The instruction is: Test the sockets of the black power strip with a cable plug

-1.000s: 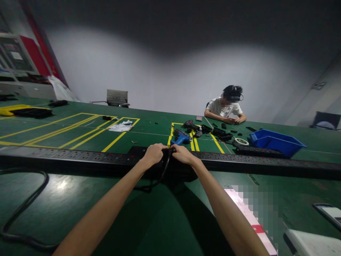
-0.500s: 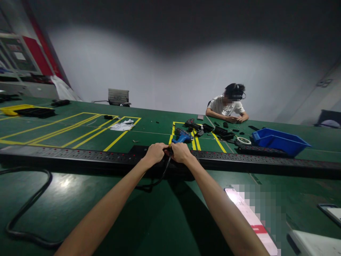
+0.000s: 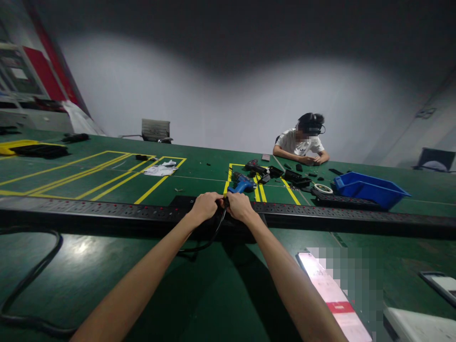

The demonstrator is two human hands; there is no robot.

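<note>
A long black strip with rows of sockets and small red marks (image 3: 320, 216) crosses the green table from side to side. Above its middle, my left hand (image 3: 205, 206) and my right hand (image 3: 239, 205) meet with fingers closed, both on the end of a thin black cable (image 3: 220, 227). The cable hangs from between them and curves down to the left. What exactly the fingertips pinch is too small to tell. Just beyond my right hand lies a blue power drill (image 3: 242, 183).
A blue bin (image 3: 370, 190) stands at the right, with black parts and a white roll (image 3: 323, 188) beside it. Across the table sits a person (image 3: 302, 142). Thick black cable (image 3: 32, 275) loops at front left. A phone (image 3: 335, 294) lies front right.
The whole view has shifted slightly, so things sit a little further left. Both hands stay together on the cable, with hardly any movement against the strip.
</note>
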